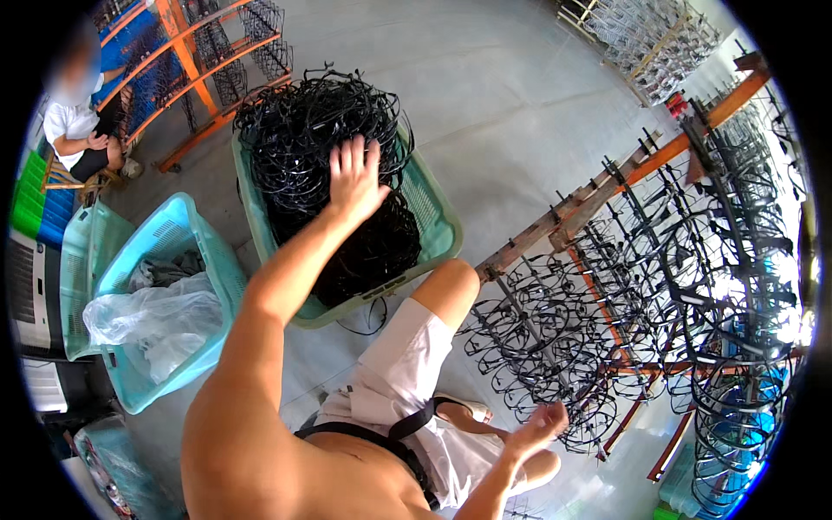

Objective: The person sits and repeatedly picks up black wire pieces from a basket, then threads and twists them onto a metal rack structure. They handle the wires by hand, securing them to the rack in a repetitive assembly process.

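My left hand (pixel 354 180) reaches over a tangled heap of thin, glossy black hoops (pixel 303 130). Its fingers are stretched out and rest on the heap, with no hoop visibly gripped. The hoops fill a pale green plastic basket (pixel 446 227) in front of me and rise above its far rim. Down at the right, my right hand (pixel 539 428) is held beside similar black hoops (pixel 529 334) hanging in rows on a rack. Its fingers are curled together, and whatever may be between them is too small to make out.
An orange-framed rack (pixel 637 173) loaded with hoops runs along my right. On the left, a turquoise basket (pixel 230 286) holds clear plastic bags (pixel 160 316). Another orange rack (pixel 186 61) stands far left, near a seated person (pixel 74 130). Grey floor (pixel 485 95) lies beyond the basket.
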Tool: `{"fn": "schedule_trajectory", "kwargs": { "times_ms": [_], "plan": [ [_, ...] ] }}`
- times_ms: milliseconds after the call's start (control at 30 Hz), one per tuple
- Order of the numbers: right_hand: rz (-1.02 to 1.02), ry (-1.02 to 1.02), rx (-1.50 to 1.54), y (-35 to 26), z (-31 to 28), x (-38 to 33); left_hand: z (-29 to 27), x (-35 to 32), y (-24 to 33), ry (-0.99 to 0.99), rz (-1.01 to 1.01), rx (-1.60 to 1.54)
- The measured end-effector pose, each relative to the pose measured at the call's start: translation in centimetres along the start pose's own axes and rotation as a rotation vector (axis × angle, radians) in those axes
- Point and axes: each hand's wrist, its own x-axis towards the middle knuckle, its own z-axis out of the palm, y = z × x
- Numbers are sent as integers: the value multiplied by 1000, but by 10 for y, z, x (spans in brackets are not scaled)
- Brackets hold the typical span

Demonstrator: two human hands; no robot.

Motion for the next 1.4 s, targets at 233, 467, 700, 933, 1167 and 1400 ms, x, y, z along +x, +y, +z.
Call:
{"fn": "schedule_trajectory", "kwargs": {
  "times_ms": [233, 467, 700, 933, 1167, 1400],
  "plan": [
    [-88, -930, 481, -130, 180, -18, 53, 17, -69, -234, 186, 214],
    [156, -1426, 631, -184, 351, -56, -23, 15, -56, -332, 227, -39],
    [50, -1323, 1042, -235, 344, -71, -75, 14, -40, -446, -62, -404],
    [393, -1040, 1397, -231, 326, -62, -95, 53, -40, -659, -232, -1104],
    [1069, -1007, 1334, -181, 305, -25, -64, 0, -57, -702, -13, -789],
    [166, -657, 533, -131, 258, -28, -83, -107, 27, -721, 121, -1189]
  ]
}}
